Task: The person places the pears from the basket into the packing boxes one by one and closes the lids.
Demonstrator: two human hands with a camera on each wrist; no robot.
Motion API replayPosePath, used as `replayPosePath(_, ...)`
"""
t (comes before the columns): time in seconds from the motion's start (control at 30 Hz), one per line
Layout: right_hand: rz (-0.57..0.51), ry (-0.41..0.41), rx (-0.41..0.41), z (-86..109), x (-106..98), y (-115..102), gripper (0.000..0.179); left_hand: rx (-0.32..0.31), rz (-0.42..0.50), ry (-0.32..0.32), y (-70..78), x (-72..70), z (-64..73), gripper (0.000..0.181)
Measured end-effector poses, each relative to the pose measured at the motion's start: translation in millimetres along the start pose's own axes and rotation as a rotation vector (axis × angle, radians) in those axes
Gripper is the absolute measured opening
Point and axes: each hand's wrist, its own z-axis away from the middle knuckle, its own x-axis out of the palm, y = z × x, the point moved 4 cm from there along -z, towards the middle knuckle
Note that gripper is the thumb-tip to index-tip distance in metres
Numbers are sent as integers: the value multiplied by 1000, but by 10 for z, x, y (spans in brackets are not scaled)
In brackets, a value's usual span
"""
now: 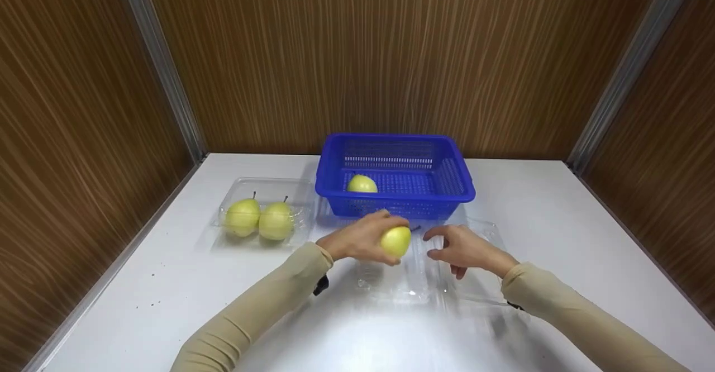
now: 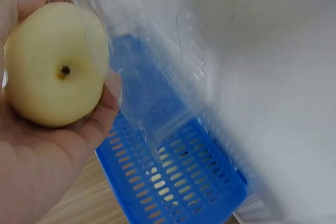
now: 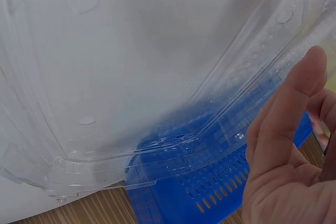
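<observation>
My left hand (image 1: 360, 239) grips a yellow-green pear (image 1: 395, 242), its stem pointing to the right, above an opened clear plastic clamshell box (image 1: 399, 291). In the left wrist view the fingers and thumb curl round the pear (image 2: 50, 85). My right hand (image 1: 468, 247) hovers beside the pear, over the other half of the box, with bent fingers and nothing held. The right wrist view shows that hand (image 3: 283, 150) next to the clear plastic (image 3: 105, 66). Behind the hands stands a blue plastic basket (image 1: 396, 198) with one pear (image 1: 362, 184) visible inside.
On the left of the white table (image 1: 184, 310) sits another clear clamshell box (image 1: 273, 185) with two pears (image 1: 243, 217) side by side in it. Wood-grain panels (image 1: 391, 53) close off the back and both sides.
</observation>
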Motion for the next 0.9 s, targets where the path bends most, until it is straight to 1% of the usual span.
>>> replayPosePath(0.1, 1, 3, -6, -6, 2, 7, 41, 18, -28, -91, 22, 86, 12, 70)
replayPosePath(0.23, 0, 9, -6, -8, 5, 14, 42, 65, -66, -192, 26, 187, 2, 65)
replayPosePath(0.37, -4, 12, -1, -12, 11, 12, 44, 83, -64, -252, 17, 262, -23, 62)
replayPosePath(0.47, -4, 13, -3, -13, 15, 5, 44, 86, -29, -292, 24, 287, -34, 60)
replayPosePath(0.57, 5, 11, -7, -10, 19, 1, 45, 79, 17, -348, 37, 305, -33, 60)
replayPosePath(0.7, 8, 12, -2, -9, 26, -4, 45, 43, 29, -409, 46, 323, -23, 61)
replayPosePath(0.83, 2, 8, 16, -11, 17, -3, 46, -3, 15, -421, 49, 311, -24, 62)
replayPosePath(0.9, 5, 8, 13, -9, 9, -7, 46, -21, 13, -409, 45, 286, -24, 64)
